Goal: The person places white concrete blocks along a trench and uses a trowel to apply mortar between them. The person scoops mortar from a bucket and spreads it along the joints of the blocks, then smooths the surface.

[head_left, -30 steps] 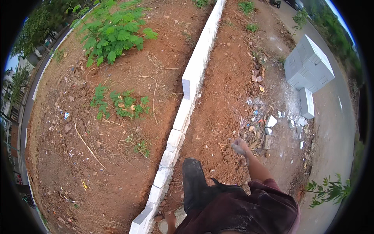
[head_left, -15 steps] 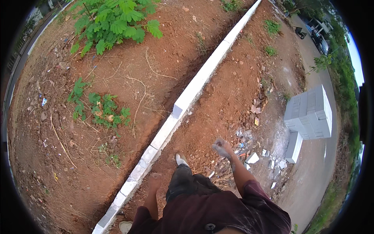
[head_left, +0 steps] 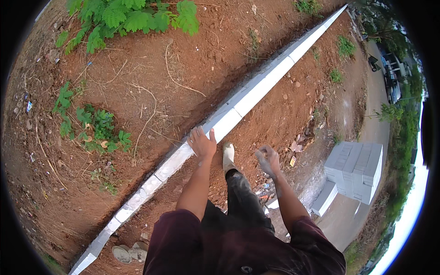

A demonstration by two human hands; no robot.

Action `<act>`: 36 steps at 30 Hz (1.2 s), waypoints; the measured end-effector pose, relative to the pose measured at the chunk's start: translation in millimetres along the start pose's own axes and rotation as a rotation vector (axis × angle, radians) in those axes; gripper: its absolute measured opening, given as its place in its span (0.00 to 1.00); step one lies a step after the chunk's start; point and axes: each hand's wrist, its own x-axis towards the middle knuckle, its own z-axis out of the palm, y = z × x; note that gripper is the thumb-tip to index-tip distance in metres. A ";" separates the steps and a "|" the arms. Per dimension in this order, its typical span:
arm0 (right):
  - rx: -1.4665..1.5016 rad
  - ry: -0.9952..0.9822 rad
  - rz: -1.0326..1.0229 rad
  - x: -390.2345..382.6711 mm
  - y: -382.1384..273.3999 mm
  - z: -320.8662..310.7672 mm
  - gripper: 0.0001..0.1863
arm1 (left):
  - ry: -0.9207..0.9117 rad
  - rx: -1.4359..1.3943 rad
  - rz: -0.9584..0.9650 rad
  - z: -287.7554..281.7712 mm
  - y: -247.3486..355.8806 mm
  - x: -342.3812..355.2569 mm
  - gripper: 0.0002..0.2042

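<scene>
A low wall of white blocks (head_left: 263, 89) runs diagonally from lower left to upper right, with a raised upper course along its far stretch. At the near end of that course, my left hand (head_left: 202, 143) rests with spread fingers on the wall top and holds nothing. To the right, my right hand (head_left: 269, 161) hangs over the soil, apart from the wall. Its fingers are loosely bent away from the thumb, pale dust coats them, and nothing shows between them. My pale boot (head_left: 228, 157) stands beside the wall between both hands.
On the right, a stack of grey blocks (head_left: 353, 169) stands by a paved road (head_left: 341, 231), with a single block (head_left: 325, 198) at its foot. A narrow trench follows the wall's left side. Leafy plants (head_left: 133, 18) grow beyond it. Pale shoe-like things (head_left: 128, 253) lie lower left.
My left hand has risen from beside my body onto the wall top. My right hand has moved slightly up and right. The view has shifted, and my boot now shows farther ahead along the wall.
</scene>
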 end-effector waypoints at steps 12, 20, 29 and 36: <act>-0.591 -0.115 -0.400 282.1 40.0 120.5 0.31 | -0.062 0.242 -0.118 68.1 14.2 12.6 0.20; -0.522 -0.264 -0.291 285.7 27.2 111.3 0.27 | -0.069 0.251 -0.079 64.5 19.8 17.7 0.19; -0.499 -0.283 -0.273 285.4 21.4 109.4 0.26 | -0.056 0.283 -0.093 63.0 20.7 19.7 0.21; -0.510 -0.286 -0.295 285.1 26.7 108.1 0.26 | 0.002 0.275 -0.096 70.7 19.9 13.0 0.22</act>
